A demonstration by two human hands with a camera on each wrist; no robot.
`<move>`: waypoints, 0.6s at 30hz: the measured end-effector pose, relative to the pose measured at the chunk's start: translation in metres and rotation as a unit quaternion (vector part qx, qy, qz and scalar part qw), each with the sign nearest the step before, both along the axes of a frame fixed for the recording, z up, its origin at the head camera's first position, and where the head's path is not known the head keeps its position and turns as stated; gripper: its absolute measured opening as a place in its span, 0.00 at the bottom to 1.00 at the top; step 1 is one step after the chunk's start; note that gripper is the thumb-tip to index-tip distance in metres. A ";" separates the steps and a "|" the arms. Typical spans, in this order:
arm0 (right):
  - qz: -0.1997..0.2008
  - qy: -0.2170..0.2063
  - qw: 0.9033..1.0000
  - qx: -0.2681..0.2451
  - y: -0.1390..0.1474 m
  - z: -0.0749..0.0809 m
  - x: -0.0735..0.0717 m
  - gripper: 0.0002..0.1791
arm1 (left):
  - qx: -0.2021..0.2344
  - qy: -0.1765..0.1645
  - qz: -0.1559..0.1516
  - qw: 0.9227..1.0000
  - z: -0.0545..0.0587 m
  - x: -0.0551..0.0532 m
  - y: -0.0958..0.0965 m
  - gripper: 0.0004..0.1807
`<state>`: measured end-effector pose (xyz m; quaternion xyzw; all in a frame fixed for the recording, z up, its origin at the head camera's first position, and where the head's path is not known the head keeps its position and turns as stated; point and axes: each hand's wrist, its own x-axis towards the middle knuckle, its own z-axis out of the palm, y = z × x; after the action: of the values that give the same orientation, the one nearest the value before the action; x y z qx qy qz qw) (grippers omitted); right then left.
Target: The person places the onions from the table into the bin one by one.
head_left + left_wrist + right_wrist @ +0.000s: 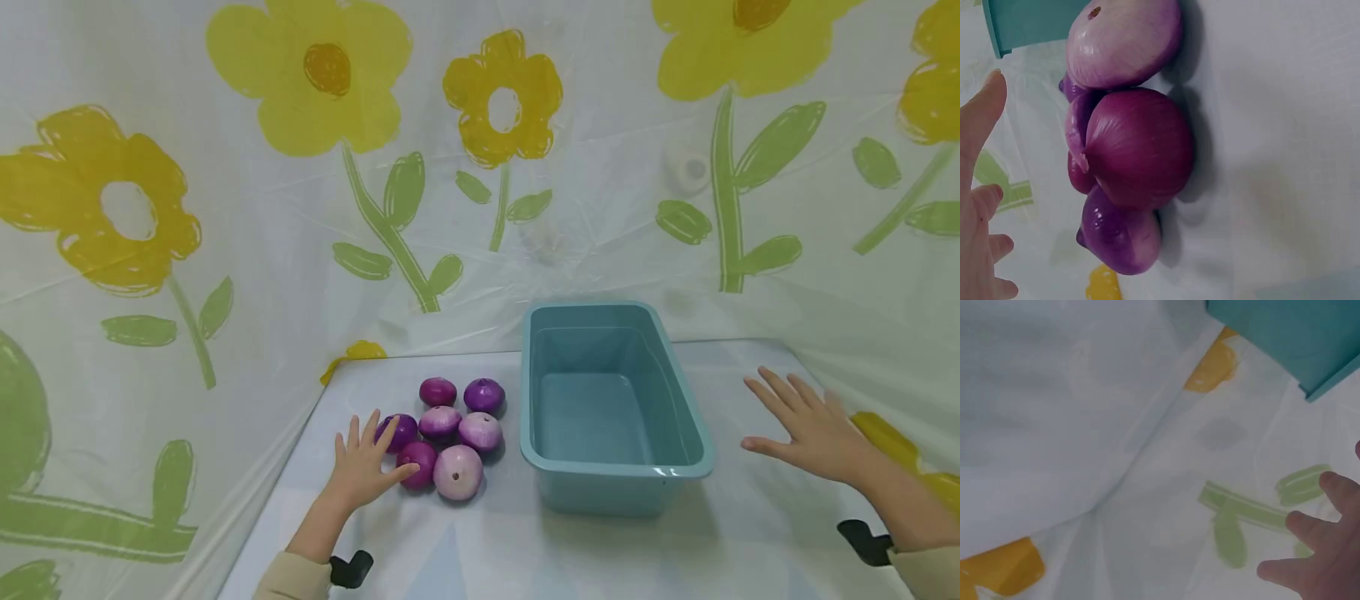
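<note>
Several purple and pink onions [458,472] lie in a cluster on the white table. My left hand [362,467] is spread open just left of them, thumb toward a dark red onion [418,460] and fingers by a glossy purple onion [401,429]. I cannot tell if it touches them. The left wrist view shows the dark red onion [1138,147] large, a pale pink onion [1122,40], a purple onion [1119,240], and my fingers [982,112] apart from them. My right hand [806,429] is open and holds nothing, right of the empty teal tub [600,487].
The tub's corner shows in both wrist views, tub [1022,22] and tub [1291,337]. My right fingers [1322,550] hover over the flower-printed plastic sheet [1147,456], which covers the table and rises as walls behind and beside it.
</note>
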<state>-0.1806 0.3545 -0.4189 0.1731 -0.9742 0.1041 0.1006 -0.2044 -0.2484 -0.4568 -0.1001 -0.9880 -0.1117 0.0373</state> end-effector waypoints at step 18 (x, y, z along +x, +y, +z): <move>0.104 -0.080 0.982 -0.136 -0.047 0.040 -0.001 0.50 | 0.039 0.010 -0.053 0.998 -0.014 0.009 0.017 0.47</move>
<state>-0.1821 0.3076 -0.3790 0.2497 -0.9324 0.2590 0.0335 -0.1958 -0.2317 -0.4711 -0.1519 -0.9757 -0.1511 0.0450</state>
